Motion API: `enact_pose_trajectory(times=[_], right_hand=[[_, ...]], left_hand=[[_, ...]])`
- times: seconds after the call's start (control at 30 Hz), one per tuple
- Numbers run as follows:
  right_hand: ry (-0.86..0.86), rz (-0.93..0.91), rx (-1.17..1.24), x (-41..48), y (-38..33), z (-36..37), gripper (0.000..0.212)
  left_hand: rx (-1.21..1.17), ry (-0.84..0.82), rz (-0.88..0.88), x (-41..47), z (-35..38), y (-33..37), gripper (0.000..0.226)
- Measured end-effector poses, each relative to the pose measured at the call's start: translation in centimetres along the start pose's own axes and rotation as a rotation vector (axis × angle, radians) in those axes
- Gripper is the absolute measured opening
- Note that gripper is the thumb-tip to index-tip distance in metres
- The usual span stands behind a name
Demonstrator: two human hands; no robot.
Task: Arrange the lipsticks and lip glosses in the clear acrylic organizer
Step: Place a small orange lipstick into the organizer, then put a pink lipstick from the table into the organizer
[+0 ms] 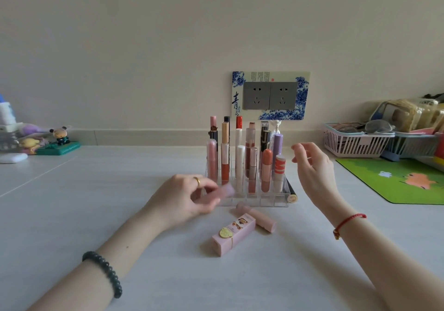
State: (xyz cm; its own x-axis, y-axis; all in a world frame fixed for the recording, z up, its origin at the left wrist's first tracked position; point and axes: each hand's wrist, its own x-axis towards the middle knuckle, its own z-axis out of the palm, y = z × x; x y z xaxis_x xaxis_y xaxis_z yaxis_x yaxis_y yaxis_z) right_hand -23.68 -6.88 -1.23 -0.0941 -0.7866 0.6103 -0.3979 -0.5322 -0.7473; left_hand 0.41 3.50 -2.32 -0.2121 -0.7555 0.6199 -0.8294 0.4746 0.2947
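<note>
At the far left edge of the frame, small cartoon figurines point(60, 137) stand on a green base against the wall, well apart from the work. The pale counter point(72, 214) lies open across the whole lower left, crossed only by the left forearm with its dark bead bracelet point(105, 272).

The left hand point(189, 200), a gold ring point(197, 181) on one finger, is curled around a pink tube point(222, 191), which is blurred. It holds the tube tilted, just in front of the left front corner of the clear acrylic organizer point(262, 202).

The organizer sits at centre frame, near the wall and below a double socket with a blue-and-white floral surround point(270, 95). Its back and middle rows are filled with upright lipsticks and lip glosses; the low front row looks unfilled. In front of it, a pink lipstick box point(234, 235) and a pink lipstick point(257, 217) lie on the counter, touching or nearly so. A dark slim tube point(292, 193) lies along the organizer's right wall.

The right hand point(310, 164) hovers just right of the organizer, fingers loosely curled and holding nothing, a red cord bracelet point(348, 224) on the wrist.

Further right, a green mat point(396, 183) and a pink basket point(353, 144) crowd the right edge, leaving bare counter only in the lower right.
</note>
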Motion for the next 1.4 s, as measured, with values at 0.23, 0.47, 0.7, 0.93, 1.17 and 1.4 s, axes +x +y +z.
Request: enact_pose_trajectory(times=[0.23,0.47,0.7,0.93,1.17,1.4], right_hand=[[0.007,0.016,-0.011,0.0,0.3,0.1,0.029],[0.018,0.023,-0.006,-0.1,0.2,0.2,0.028],[0.110,-0.067,0.029,-0.2,-0.6,-0.1,0.022],[0.016,-0.161,0.017,-0.7,-1.2,0.0,0.025],[-0.467,-0.412,-0.061,-2.3,-3.5,-0.1,0.015],[-0.663,-0.453,-0.272,-2.7,-3.3,0.7,0.011]], left_hand=[[-0.498,0.505,-0.284,0.9,-0.8,0.6,0.024],[-0.430,0.453,-0.377,1.6,0.3,0.4,0.023],[-0.374,0.372,-0.439,1.4,1.3,-0.6,0.017],[-0.312,0.287,-0.463,1.1,1.7,-1.1,0.014],[-0.316,0.235,-0.520,1.0,1.7,-0.9,0.011],[-0.300,0.204,-0.515,0.8,1.8,-0.8,0.010]])
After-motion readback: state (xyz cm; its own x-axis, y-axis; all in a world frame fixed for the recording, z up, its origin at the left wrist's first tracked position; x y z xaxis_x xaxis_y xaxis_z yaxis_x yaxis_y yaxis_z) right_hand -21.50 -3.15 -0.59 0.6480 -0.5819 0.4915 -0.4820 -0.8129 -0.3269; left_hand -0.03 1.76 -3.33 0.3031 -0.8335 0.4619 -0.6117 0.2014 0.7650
